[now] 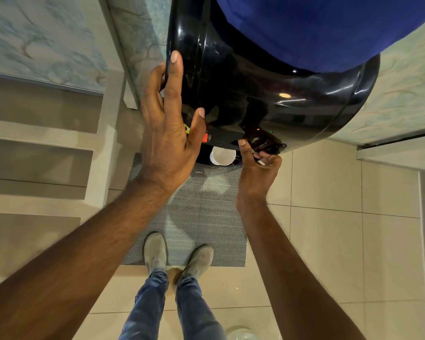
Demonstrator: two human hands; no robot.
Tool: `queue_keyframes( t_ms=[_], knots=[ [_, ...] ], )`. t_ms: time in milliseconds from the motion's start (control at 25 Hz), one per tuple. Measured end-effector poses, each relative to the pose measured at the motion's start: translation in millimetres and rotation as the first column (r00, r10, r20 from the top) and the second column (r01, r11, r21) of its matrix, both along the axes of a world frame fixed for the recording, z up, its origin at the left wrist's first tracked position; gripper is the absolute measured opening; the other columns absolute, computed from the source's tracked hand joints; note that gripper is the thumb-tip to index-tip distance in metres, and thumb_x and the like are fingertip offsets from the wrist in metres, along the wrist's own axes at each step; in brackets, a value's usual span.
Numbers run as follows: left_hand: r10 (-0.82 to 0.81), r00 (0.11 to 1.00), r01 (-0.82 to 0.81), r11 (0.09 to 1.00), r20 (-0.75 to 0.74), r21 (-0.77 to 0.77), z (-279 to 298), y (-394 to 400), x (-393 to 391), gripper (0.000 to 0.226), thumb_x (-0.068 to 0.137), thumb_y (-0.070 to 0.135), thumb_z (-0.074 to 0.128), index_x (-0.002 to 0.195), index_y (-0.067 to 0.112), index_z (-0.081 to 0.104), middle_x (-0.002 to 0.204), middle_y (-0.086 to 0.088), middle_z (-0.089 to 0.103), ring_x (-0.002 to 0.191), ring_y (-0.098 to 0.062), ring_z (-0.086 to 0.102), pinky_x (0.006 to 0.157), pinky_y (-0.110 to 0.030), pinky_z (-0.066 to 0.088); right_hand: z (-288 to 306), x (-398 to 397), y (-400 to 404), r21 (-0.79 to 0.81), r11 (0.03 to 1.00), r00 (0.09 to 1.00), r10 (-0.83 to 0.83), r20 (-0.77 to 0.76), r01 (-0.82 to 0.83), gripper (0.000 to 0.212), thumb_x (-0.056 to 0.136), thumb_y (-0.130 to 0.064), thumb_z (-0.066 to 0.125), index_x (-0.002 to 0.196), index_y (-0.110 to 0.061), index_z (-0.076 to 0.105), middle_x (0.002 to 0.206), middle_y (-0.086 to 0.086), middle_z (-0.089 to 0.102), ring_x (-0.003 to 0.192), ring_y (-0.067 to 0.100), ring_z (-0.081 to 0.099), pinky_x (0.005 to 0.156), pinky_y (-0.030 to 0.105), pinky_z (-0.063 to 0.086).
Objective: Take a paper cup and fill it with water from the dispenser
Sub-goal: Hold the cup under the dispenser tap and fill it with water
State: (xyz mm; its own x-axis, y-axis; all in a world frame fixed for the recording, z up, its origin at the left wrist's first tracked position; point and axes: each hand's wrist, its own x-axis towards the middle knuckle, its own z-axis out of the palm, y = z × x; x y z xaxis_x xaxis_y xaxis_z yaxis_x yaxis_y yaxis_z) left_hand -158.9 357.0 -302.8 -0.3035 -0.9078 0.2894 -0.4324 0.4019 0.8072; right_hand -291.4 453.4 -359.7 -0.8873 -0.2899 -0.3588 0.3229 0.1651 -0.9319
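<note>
Right hand (258, 168): grip curled shut around the black tap lever (271, 148) under the dispenser (255, 94) front, thumb up against the panel edge; left hand (168, 123): grip spread wide, holding nothing, palm and fingers flat against the dispenser's glossy black left side; paper cup (222, 155) stands upright in the recess below the taps, between the two hands, no hand on it; water level inside cannot be told; blue bottle (329, 28) sits on top; grey mat (199, 212) on the tiled floor beneath, shoes (177, 253) at its near edge.
</note>
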Motion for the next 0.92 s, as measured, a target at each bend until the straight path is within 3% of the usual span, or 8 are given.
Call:
queue_keyframes(
  t_ms=[400,560,600,720,840,920],
  knots=[
    [0.004,1.0,-0.004,0.999,0.004,-0.031,1,0,1,0.069,0.102,0.018,0.057,0.158,-0.001,0.021,0.155,-0.028,0.03,0.143,-0.028,0.037,0.11,0.003,0.016,-10,2,13,0.027,0.997,0.997,0.071,-0.031,-0.07,0.043,0.084,-0.012,0.082,0.104,-0.01,0.043,0.098,0.004,0.054,0.071,-0.007,0.06,0.075,0.009,0.051],
    [0.015,1.0,-0.014,0.998,0.013,-0.06,2,0,2,0.069,0.102,0.017,0.057,0.158,-0.001,0.021,0.155,-0.028,0.03,0.138,-0.006,0.033,0.111,0.001,0.018,-30,5,28,0.082,0.989,0.988,0.128,-0.09,-0.121,0.036,0.089,-0.022,0.078,0.104,-0.011,0.048,0.097,0.0,0.054,0.079,-0.001,0.056,0.078,0.015,0.049],
    [0.013,1.0,-0.013,0.998,0.009,-0.062,1,0,2,0.069,0.102,0.017,0.058,0.158,-0.001,0.022,0.155,-0.028,0.03,0.138,-0.007,0.033,0.112,0.0,0.018,-40,6,30,0.106,0.986,0.984,0.14,-0.107,-0.129,0.035,0.089,-0.024,0.078,0.104,-0.012,0.049,0.097,0.0,0.054,0.08,0.0,0.056,0.077,0.016,0.049],
    [0.004,1.0,-0.004,0.999,0.0,-0.051,0,0,2,0.067,0.104,0.019,0.057,0.158,-0.001,0.022,0.156,-0.029,0.03,0.143,-0.026,0.038,0.113,-0.001,0.018,-71,5,27,0.261,0.941,0.966,0.243,-0.084,-0.214,0.057,0.08,-0.032,0.085,0.122,-0.015,0.051,0.115,0.002,0.055,0.099,0.014,0.059,0.086,0.028,0.051],
    [0.012,1.0,-0.012,0.999,0.016,-0.048,-2,-1,2,0.067,0.105,0.025,0.055,0.159,0.002,0.021,0.157,-0.027,0.03,0.143,-0.029,0.039,0.117,-0.009,0.023,-98,-2,14,0.489,0.802,0.887,0.448,-0.11,-0.344,0.093,0.071,-0.032,0.09,0.146,-0.013,0.04,0.135,0.001,0.046,0.124,0.019,0.051,0.105,0.032,0.045],
    [0.017,1.0,-0.016,0.999,0.018,-0.043,-3,0,2,0.068,0.105,0.027,0.053,0.159,0.004,0.02,0.158,-0.026,0.029,0.145,-0.028,0.038,0.119,-0.014,0.026,-110,-7,6,0.533,0.753,0.839,0.526,-0.137,-0.385,0.093,0.067,-0.029,0.091,0.145,-0.013,0.041,0.131,-0.001,0.046,0.122,0.021,0.052,0.099,0.03,0.047]
  ],
)
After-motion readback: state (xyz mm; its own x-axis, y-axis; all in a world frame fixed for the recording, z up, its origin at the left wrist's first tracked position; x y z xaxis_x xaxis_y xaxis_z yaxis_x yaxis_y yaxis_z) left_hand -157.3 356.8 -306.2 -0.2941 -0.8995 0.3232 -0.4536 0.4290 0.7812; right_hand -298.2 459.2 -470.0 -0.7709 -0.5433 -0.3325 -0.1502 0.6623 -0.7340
